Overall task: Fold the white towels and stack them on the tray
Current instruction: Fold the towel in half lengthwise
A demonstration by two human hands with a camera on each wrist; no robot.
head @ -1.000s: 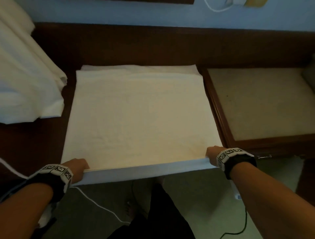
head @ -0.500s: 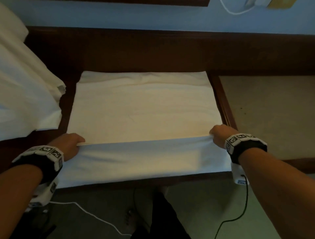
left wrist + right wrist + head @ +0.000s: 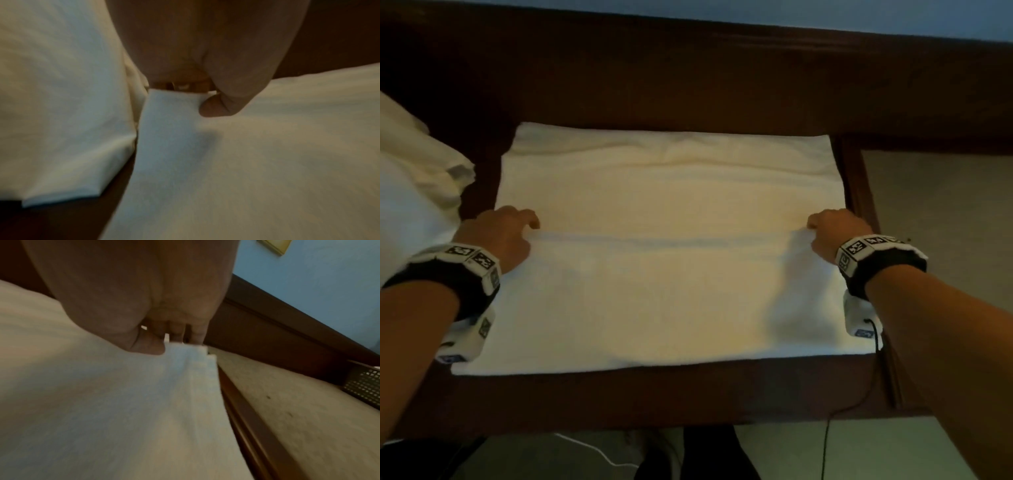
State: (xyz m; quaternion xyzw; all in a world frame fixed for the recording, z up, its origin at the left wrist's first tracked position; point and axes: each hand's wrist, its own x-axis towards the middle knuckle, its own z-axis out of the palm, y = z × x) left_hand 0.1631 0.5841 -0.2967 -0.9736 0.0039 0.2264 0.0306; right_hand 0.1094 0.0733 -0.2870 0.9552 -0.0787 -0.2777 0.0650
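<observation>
A white towel (image 3: 667, 219) lies spread on the dark wooden table (image 3: 654, 394), its near part folded over toward the back. My left hand (image 3: 506, 229) pinches the folded edge at its left corner; the left wrist view shows the thumb on top of the towel (image 3: 205, 162) corner. My right hand (image 3: 832, 229) pinches the same edge at its right corner, thumb over the towel (image 3: 123, 402) and fingers under it. The tray (image 3: 941, 240), a wooden frame with a beige floor, stands to the right.
A heap of white cloth (image 3: 410, 192) lies on the table at the left, next to the towel. A dark wooden back panel (image 3: 688, 75) runs behind. A dark perforated container (image 3: 363, 384) sits at the tray's far side. Cables hang below the table's front edge.
Both hands carried the towel's near edge from the table's front away from me, to about the towel's middle. The fold now lies flatter on the lower layer.
</observation>
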